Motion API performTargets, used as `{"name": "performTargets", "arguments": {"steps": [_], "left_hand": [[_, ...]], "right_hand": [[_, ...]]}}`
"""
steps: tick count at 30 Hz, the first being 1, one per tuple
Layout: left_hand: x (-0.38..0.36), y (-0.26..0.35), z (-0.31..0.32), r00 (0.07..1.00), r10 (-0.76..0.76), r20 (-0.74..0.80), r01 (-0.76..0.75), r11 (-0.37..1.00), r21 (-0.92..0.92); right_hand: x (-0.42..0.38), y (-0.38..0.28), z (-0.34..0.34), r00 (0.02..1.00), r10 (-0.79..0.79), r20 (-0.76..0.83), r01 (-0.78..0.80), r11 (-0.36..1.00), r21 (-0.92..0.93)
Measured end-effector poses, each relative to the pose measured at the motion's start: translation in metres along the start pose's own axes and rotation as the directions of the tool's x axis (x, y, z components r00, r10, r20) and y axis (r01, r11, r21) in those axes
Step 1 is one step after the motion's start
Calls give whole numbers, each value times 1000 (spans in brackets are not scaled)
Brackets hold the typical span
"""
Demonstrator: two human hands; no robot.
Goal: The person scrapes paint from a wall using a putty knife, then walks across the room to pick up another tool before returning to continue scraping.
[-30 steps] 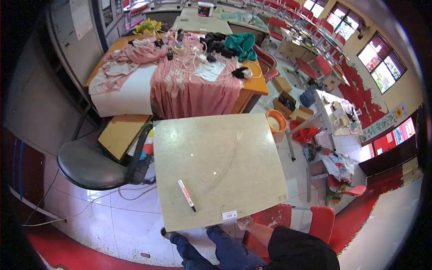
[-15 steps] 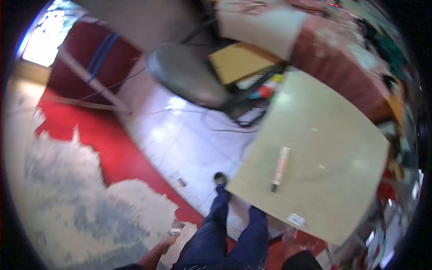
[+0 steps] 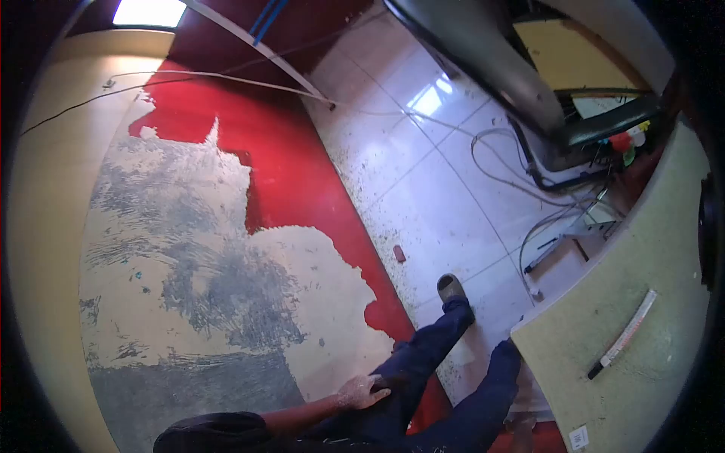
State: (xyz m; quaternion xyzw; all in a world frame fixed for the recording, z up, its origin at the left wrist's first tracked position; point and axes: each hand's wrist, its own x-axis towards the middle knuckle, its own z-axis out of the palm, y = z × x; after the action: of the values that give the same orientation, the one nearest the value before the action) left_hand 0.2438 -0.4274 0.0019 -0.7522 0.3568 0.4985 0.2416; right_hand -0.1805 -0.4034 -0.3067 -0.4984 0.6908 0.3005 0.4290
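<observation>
In the head view, the left hand (image 3: pixel 362 392) lies over the dark blue trousers (image 3: pixel 430 343) at the bottom centre, fingers loosely bent; whether they grip anything, I cannot tell. The right hand (image 3: pixel 521 433), blurred and cut off at the bottom edge beside the table (image 3: pixel 581 355), shows too little to tell its grasp. The table runs out of the lower right of the frame, bearing a marker (image 3: pixel 623 334) and a label (image 3: pixel 578 437) with illegible print. Below its edge, a pale box-like thing (image 3: pixel 563 264) is partly hidden, its contents indistinct.
</observation>
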Motion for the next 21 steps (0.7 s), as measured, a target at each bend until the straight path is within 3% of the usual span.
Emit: {"name": "performTargets", "arguments": {"steps": [1,11,15,18,21], "left_hand": [[6,4,-4,997,-26,66,23,999,46],[80,-34,-59,983,-109,145,106,994,27],[97,-52,-81,986,-59,155,44,994,98],[109,-63,-95,969,-75,234,55,994,90],[116,-68,-103,975,-84,205,70,995,73]], "right_hand": [[-3,1,1,1000,10,10,-10,1000,-9],[-43,-57,29,990,92,110,-90,996,-17],[-51,-108,34,985,98,140,-102,995,20],[-49,-147,34,985,90,148,-99,994,55],[-42,-186,28,984,84,154,-99,991,92]]}}
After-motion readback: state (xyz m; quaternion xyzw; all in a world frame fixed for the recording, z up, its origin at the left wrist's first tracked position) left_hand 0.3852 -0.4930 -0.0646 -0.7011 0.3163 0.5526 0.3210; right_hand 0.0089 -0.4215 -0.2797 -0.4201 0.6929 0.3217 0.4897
